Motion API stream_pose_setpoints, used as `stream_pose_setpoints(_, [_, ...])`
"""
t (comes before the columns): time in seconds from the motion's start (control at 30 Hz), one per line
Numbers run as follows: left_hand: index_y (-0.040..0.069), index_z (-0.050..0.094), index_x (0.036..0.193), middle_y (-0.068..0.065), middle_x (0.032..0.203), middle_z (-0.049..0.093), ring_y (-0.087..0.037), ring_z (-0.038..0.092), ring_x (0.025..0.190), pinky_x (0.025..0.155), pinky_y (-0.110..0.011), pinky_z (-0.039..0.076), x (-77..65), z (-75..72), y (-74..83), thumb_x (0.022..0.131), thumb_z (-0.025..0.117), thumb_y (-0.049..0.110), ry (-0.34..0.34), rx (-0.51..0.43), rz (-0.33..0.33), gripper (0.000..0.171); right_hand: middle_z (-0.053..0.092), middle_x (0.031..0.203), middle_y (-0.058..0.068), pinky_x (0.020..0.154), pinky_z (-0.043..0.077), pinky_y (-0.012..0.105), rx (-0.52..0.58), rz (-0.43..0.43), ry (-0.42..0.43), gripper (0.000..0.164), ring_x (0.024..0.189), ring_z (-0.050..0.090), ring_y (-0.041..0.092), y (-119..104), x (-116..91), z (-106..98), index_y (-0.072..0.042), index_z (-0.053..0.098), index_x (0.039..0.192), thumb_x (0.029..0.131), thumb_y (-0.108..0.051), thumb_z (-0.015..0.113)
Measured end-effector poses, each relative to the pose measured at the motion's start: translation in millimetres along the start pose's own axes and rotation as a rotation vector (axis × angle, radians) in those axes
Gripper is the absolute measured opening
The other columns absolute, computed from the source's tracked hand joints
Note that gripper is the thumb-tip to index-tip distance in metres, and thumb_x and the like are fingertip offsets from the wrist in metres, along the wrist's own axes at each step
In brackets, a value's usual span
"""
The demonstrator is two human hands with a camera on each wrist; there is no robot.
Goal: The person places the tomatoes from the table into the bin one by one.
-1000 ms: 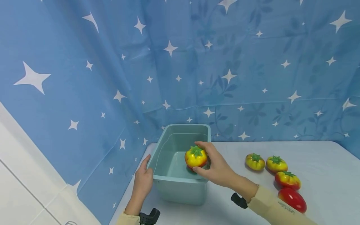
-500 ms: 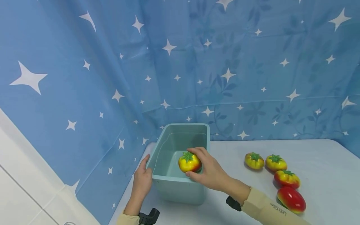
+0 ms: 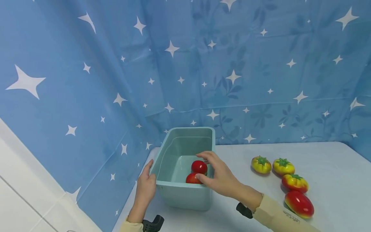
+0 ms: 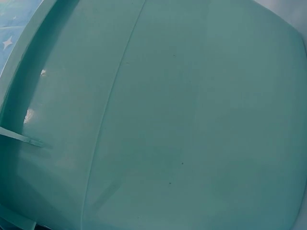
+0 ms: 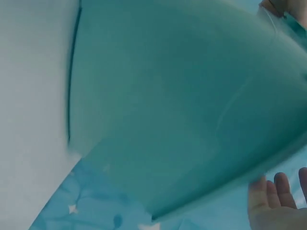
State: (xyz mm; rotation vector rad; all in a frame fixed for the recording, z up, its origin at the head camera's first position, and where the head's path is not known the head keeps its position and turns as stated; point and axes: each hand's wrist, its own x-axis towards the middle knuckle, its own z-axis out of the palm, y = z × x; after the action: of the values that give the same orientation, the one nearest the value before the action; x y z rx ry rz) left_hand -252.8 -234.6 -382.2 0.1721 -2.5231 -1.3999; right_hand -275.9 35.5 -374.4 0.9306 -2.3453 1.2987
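My left hand (image 3: pixel 146 187) holds the near left corner of a pale teal plastic bin (image 3: pixel 188 185), its thumb at the rim. Over the bin's right rim reaches my right hand (image 3: pixel 221 178), thumb and fingers spread with nothing between them. Two glossy red round fruits lie inside the bin: one fruit (image 3: pixel 199 167) farther back, another fruit (image 3: pixel 192 178) nearer the front wall and partly behind my thumb. The left wrist view is filled by the bin's outer wall (image 4: pixel 158 115). In the right wrist view, fingers of my right hand (image 5: pixel 278 206) show beyond the rim.
On the white table (image 3: pixel 246 206) to the right lie a yellow-green persimmon (image 3: pixel 261 165), a yellow persimmon (image 3: pixel 283 167), a red-yellow persimmon (image 3: pixel 295 183) and a red mango-like fruit (image 3: pixel 299 204). A blue star-patterned curtain (image 3: pixel 185 64) hangs behind and at the left.
My right hand carried a yellow-red persimmon leftward within the bin and has let it go. Two red fruits now show there. My left hand keeps its hold on the bin.
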Motion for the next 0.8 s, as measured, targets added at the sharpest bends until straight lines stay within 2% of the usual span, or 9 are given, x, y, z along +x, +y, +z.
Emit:
stream_pose_setpoints(0.07, [0.023, 0.026, 0.143, -0.014, 0.090, 0.055, -0.017, 0.034, 0.044, 0.046, -0.032, 0.035, -0.4, -0.2, 0.4, 0.090, 0.029, 0.010, 0.002, 0.000, 0.002, 0.055, 0.043, 0.126, -0.014, 0.086, 0.046, 0.034, -0.007, 0.005, 0.040, 0.054, 0.110, 0.046, 0.007, 2.7, -2.9, -9.3, -0.034, 0.044, 0.127, 0.079, -0.032, 0.069])
stream_pose_setpoints(0.1, [0.024, 0.026, 0.143, -0.016, 0.086, 0.054, -0.018, 0.034, 0.044, 0.047, -0.032, 0.036, -0.4, -0.1, 0.7, 0.090, 0.029, 0.010, 0.003, 0.002, -0.001, 0.055, 0.043, 0.127, -0.013, 0.086, 0.046, 0.035, -0.015, 0.006, 0.056, 0.052, 0.110, 0.047, 0.008, 4.7, -4.5, -14.6, -0.033, 0.044, 0.126, 0.080, -0.030, 0.068])
stream_pose_setpoints(0.23, [0.024, 0.027, 0.143, -0.014, 0.105, 0.055, -0.018, 0.038, 0.049, 0.050, -0.032, 0.037, -0.4, -0.5, 0.4, 0.090, 0.030, 0.010, 0.008, 0.005, -0.001, 0.055, 0.043, 0.129, -0.010, 0.084, 0.047, 0.037, -0.073, 0.062, 0.113, 0.052, 0.109, 0.047, 0.011, 16.5, -15.3, -39.1, -0.032, 0.045, 0.127, 0.080, -0.030, 0.068])
stream_pose_setpoints(0.3, [0.025, 0.027, 0.143, -0.016, 0.105, 0.055, -0.018, 0.036, 0.046, 0.047, -0.032, 0.036, 0.3, -0.4, -0.5, 0.090, 0.030, 0.010, 0.009, 0.005, -0.006, 0.055, 0.042, 0.130, -0.007, 0.083, 0.047, 0.039, -0.103, 0.096, 0.122, 0.051, 0.109, 0.047, 0.013, 24.0, -22.7, -52.0, -0.031, 0.044, 0.128, 0.081, -0.032, 0.066])
stream_pose_setpoints(0.33, [0.025, 0.027, 0.143, -0.013, 0.114, 0.053, -0.017, 0.036, 0.047, 0.047, -0.033, 0.036, 0.6, -0.5, -0.5, 0.090, 0.029, 0.010, 0.009, 0.004, -0.006, 0.055, 0.042, 0.130, -0.006, 0.082, 0.048, 0.041, -0.112, 0.116, 0.126, 0.051, 0.109, 0.048, 0.015, 28.2, -27.0, -58.5, -0.030, 0.044, 0.128, 0.082, -0.033, 0.066])
stream_pose_setpoints(0.5, [0.024, 0.026, 0.143, -0.009, 0.133, 0.043, -0.019, 0.037, 0.049, 0.046, -0.034, 0.036, 1.9, -0.1, -1.5, 0.091, 0.030, 0.011, 0.011, -0.002, -0.008, 0.055, 0.042, 0.127, -0.001, 0.081, 0.048, 0.044, -0.149, 0.213, 0.131, 0.049, 0.106, 0.048, 0.020, 47.3, -51.8, -86.7, -0.025, 0.045, 0.128, 0.084, -0.035, 0.063])
stream_pose_setpoints(0.7, [0.024, 0.025, 0.144, -0.010, 0.132, 0.044, -0.019, 0.037, 0.049, 0.046, -0.034, 0.036, 1.2, 0.9, -0.3, 0.090, 0.030, 0.011, 0.003, -0.005, -0.014, 0.055, 0.047, 0.122, 0.004, 0.077, 0.050, 0.032, -0.252, 0.241, 0.153, 0.046, 0.101, 0.052, 0.021, 68.0, -85.4, -113.9, -0.014, 0.048, 0.125, 0.084, -0.030, 0.063])
stream_pose_setpoints(0.8, [0.024, 0.025, 0.144, -0.011, 0.125, 0.049, -0.019, 0.035, 0.046, 0.046, -0.034, 0.036, 0.2, 0.7, 0.5, 0.090, 0.029, 0.010, 0.002, -0.003, -0.019, 0.055, 0.055, 0.117, 0.007, 0.076, 0.050, 0.036, -0.299, 0.308, 0.126, 0.044, 0.099, 0.056, 0.023, 76.3, -106.7, -131.3, -0.013, 0.051, 0.122, 0.084, -0.031, 0.063])
